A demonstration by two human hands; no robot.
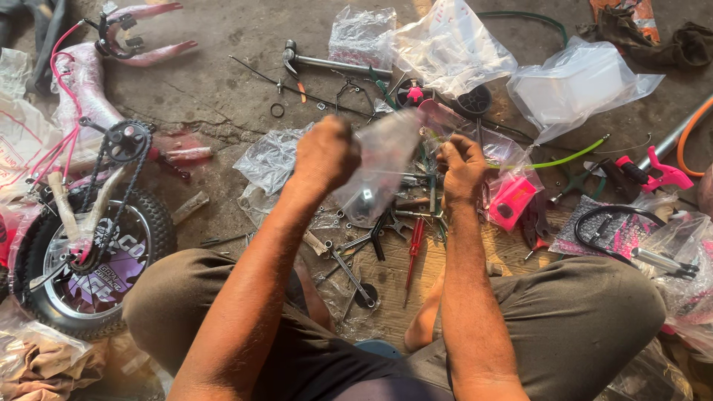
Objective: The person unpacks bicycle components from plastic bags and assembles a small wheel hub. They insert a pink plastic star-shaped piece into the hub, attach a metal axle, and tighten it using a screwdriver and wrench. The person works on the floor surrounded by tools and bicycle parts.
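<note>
We held a small clear plastic bag point(382, 160) up between our two hands above the littered concrete floor point(223, 89). Our left hand point(325, 152) was closed around the bag's upper end, blurred in the shot, and our right hand point(462, 165) pinched its other edge with curled fingers. Something small and metallic sat in the bag's lower part, too blurred to name. Under the bag lay wrenches point(349, 271) and a red-handled screwdriver point(413, 249) on a wooden board point(394, 286). A pink bicycle frame point(85, 89) with chain and small wheel point(93, 260) lay near our left knee, and more plastic bags point(572, 85) lay beyond.
</note>
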